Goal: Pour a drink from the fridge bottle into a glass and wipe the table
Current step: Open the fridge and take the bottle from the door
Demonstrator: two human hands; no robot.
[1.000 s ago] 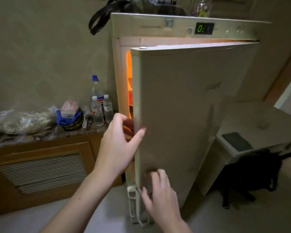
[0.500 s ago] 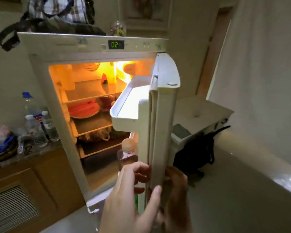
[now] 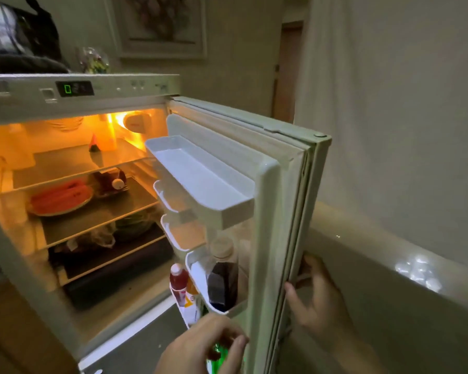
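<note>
The fridge door (image 3: 283, 211) stands wide open. In its lower door rack a dark drink bottle (image 3: 222, 283) with a tan cap stands upright. Left of it and lower is a red bottle (image 3: 179, 279) with a white cap. My right hand (image 3: 318, 298) holds the door's outer edge, fingers curled round it. Near the bottom of the view my left hand (image 3: 210, 345) hovers just inside the door with loosely curled fingers and nothing in it. Something green (image 3: 219, 359) shows beneath it. No glass or table is in view.
The lit fridge interior holds a plate of watermelon slices (image 3: 61, 198) and bags on lower shelves. The top door shelf (image 3: 200, 182) holds nothing. A dark bag (image 3: 22, 47) lies on the fridge top. A pale ledge (image 3: 389, 282) runs along the right wall.
The door has swung from nearly closed to wide open, baring the door racks and bottles. My left hand has come off the door edge. My right hand stays on the outer edge.
</note>
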